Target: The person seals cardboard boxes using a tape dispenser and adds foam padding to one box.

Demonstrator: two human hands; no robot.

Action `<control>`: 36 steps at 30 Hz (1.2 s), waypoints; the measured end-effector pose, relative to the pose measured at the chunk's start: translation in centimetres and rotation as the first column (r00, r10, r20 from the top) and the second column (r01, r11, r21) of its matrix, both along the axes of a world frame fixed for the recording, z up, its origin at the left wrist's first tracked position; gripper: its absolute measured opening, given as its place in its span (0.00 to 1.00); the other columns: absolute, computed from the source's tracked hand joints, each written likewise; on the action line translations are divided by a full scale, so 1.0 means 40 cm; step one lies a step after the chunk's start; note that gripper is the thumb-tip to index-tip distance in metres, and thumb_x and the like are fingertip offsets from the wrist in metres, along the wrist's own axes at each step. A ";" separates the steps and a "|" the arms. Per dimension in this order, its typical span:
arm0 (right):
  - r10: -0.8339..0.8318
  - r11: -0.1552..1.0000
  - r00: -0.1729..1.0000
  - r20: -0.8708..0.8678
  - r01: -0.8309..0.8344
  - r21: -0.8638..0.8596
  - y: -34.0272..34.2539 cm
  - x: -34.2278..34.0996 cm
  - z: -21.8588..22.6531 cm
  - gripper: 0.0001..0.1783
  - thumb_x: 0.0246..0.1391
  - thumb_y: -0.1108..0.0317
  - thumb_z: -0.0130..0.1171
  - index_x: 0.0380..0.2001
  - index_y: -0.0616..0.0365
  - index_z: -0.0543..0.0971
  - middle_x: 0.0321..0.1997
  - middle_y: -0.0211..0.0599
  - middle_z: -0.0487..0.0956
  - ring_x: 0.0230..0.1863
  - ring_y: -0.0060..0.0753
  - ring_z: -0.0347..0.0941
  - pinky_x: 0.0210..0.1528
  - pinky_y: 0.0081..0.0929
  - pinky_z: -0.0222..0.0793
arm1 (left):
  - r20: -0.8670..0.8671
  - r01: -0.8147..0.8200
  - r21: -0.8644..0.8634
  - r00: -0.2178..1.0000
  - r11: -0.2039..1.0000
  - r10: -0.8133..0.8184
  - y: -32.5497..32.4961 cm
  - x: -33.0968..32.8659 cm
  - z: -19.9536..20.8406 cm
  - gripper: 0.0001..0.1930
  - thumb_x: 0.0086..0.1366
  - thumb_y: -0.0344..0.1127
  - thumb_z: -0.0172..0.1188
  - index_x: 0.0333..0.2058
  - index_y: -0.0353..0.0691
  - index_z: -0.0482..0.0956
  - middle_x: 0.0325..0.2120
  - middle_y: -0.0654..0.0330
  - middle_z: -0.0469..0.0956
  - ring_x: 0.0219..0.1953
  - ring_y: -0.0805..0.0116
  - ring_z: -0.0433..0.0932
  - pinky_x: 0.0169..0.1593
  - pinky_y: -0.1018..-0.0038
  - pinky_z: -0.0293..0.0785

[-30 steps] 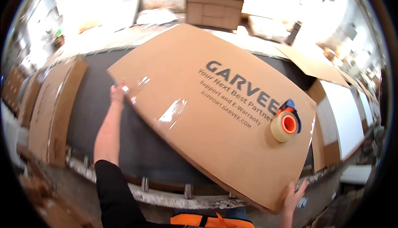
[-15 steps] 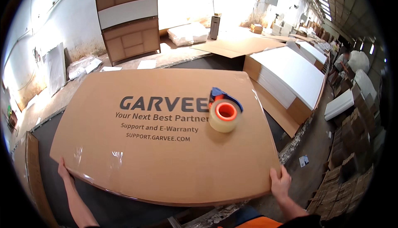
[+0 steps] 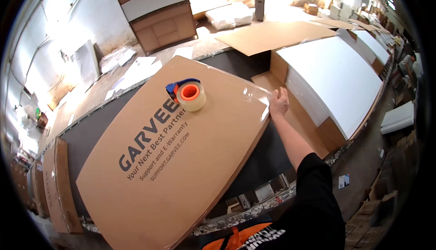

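A large flat cardboard box (image 3: pixel 181 159) with dark print lies slanted across the dark conveyor belt (image 3: pixel 268 159). My right hand (image 3: pixel 279 102) grips its far right corner, where clear tape shines, with the arm stretched forward. On top of the box rests a tape dispenser (image 3: pixel 188 94) with a blue and orange frame and a roll of clear tape. My left hand is out of view; the near left end of the box runs down to the lower edge of the picture.
Right of the box, an open carton (image 3: pixel 327 134) holds a white panel (image 3: pixel 336 77). Upright closed cartons (image 3: pixel 61 182) stand at the left end. Behind the belt are loose white sheets (image 3: pixel 136 70), a flat cardboard sheet (image 3: pixel 272 34) and a tall brown cabinet (image 3: pixel 165 27).
The box has turned counterclockwise, its right end swinging away from me with the tape dispenser riding on it. My right hand has moved forward along with it; my left hand has left the view.
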State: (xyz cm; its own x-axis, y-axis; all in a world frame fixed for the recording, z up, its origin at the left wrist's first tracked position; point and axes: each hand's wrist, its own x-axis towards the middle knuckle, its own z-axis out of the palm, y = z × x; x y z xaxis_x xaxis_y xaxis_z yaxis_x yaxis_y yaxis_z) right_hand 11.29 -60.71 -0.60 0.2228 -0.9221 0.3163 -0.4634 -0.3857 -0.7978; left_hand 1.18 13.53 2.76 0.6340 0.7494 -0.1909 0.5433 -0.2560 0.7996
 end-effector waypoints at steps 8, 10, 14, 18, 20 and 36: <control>0.222 0.794 0.871 0.437 -0.422 0.438 0.696 -0.142 -0.044 0.53 0.57 0.66 0.59 0.71 0.66 0.33 0.73 0.59 0.48 0.73 0.48 0.48 0.72 0.37 0.46 | -0.902 0.690 0.312 0.431 0.653 -0.024 -0.012 0.013 0.257 0.28 0.63 0.57 0.61 0.36 0.31 0.85 0.33 0.42 0.83 0.41 0.46 0.82 0.48 0.58 0.77; 0.124 0.768 0.879 0.461 -0.379 0.516 0.704 -0.127 0.033 0.52 0.57 0.69 0.61 0.71 0.64 0.36 0.71 0.50 0.53 0.70 0.41 0.52 0.70 0.33 0.48 | -0.694 0.703 0.618 0.698 0.353 -0.177 -0.075 0.203 0.317 0.27 0.66 0.55 0.57 0.39 0.31 0.83 0.32 0.46 0.83 0.38 0.46 0.82 0.45 0.56 0.78; 0.088 0.699 0.808 0.582 -0.467 0.542 0.698 -0.122 0.046 0.55 0.52 0.75 0.65 0.71 0.64 0.37 0.70 0.47 0.55 0.68 0.40 0.56 0.69 0.35 0.52 | -0.241 0.467 0.759 0.849 0.454 -0.471 0.245 0.592 0.083 0.36 0.69 0.47 0.53 0.68 0.34 0.53 0.65 0.40 0.61 0.65 0.42 0.62 0.65 0.58 0.59; 0.135 0.690 0.732 0.668 -0.553 0.467 0.646 -0.073 0.056 0.49 0.49 0.75 0.66 0.69 0.62 0.49 0.65 0.44 0.63 0.64 0.38 0.60 0.67 0.35 0.55 | -0.314 0.540 0.749 0.799 0.383 -0.513 0.325 0.900 -0.055 0.33 0.73 0.51 0.44 0.68 0.37 0.55 0.67 0.44 0.58 0.69 0.46 0.55 0.70 0.57 0.49; 0.204 0.677 0.734 0.648 -0.584 0.448 0.572 -0.019 0.039 0.46 0.48 0.74 0.66 0.67 0.60 0.54 0.62 0.42 0.65 0.63 0.37 0.62 0.66 0.35 0.56 | -0.364 0.564 0.757 0.782 0.328 -0.505 0.247 0.970 -0.029 0.32 0.74 0.53 0.41 0.68 0.40 0.57 0.65 0.44 0.62 0.68 0.46 0.58 0.70 0.58 0.49; 0.461 0.629 0.506 -0.729 -0.766 -0.134 0.561 0.847 0.246 0.25 0.49 0.58 0.67 0.49 0.54 0.76 0.55 0.43 0.76 0.64 0.53 0.60 0.64 0.49 0.58 | -0.246 0.431 0.742 0.888 0.514 -0.389 0.160 1.046 0.000 0.30 0.70 0.59 0.45 0.52 0.38 0.76 0.48 0.46 0.78 0.53 0.47 0.74 0.58 0.57 0.66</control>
